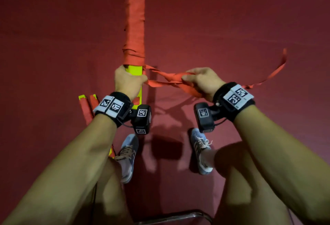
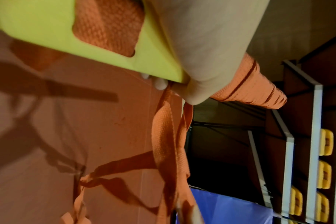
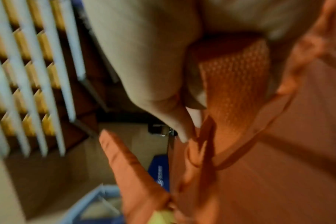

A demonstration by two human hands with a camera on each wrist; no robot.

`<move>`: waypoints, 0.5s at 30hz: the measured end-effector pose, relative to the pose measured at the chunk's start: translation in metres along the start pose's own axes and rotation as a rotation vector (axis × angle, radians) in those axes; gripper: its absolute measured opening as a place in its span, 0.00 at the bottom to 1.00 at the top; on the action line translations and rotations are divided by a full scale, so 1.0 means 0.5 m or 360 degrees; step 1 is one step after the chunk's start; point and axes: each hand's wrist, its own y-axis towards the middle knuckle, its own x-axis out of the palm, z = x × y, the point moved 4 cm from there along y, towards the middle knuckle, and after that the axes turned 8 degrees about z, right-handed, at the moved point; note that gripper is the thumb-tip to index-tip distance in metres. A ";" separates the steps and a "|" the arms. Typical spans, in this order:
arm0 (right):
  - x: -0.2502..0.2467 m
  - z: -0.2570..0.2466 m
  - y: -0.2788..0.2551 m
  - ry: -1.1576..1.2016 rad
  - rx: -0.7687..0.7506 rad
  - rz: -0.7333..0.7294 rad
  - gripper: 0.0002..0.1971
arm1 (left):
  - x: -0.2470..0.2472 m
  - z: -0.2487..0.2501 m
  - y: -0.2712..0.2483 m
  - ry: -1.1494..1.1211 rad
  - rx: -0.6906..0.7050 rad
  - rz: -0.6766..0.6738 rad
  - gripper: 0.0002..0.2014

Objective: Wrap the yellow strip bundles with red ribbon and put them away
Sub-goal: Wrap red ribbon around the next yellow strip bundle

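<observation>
A long yellow strip bundle (image 1: 134, 70) runs away from me down the middle of the head view, its far part wound in red ribbon (image 1: 134, 28). My left hand (image 1: 127, 80) grips the bare yellow part just below the wound section; the left wrist view shows the yellow strip (image 2: 48, 30) against the palm. My right hand (image 1: 200, 80) holds a bunched length of the loose red ribbon (image 1: 166, 80) stretched sideways from the bundle, and a loose tail (image 1: 278, 65) trails off to the right. The right wrist view, blurred, shows the ribbon (image 3: 234, 84) under the fingers.
A second bundle (image 1: 88, 105), yellow with red wrapping, lies on the red floor (image 1: 232, 19) left of my left wrist. My two shoes (image 1: 128, 155) stand below the hands. A metal chair edge (image 1: 178, 215) shows at the bottom. Shelving with yellow items (image 2: 325, 144) appears in the wrist views.
</observation>
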 end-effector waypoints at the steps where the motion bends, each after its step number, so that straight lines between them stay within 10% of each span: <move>1: -0.013 -0.014 -0.012 -0.0235 -0.0125 0.0017 0.05 | -0.012 0.027 -0.010 -0.0022 0.0027 -0.0002 0.08; 15: -0.017 -0.249 -0.233 -0.0820 -0.0939 0.0218 0.14 | -0.179 0.344 -0.217 -0.0187 0.0584 -0.0123 0.09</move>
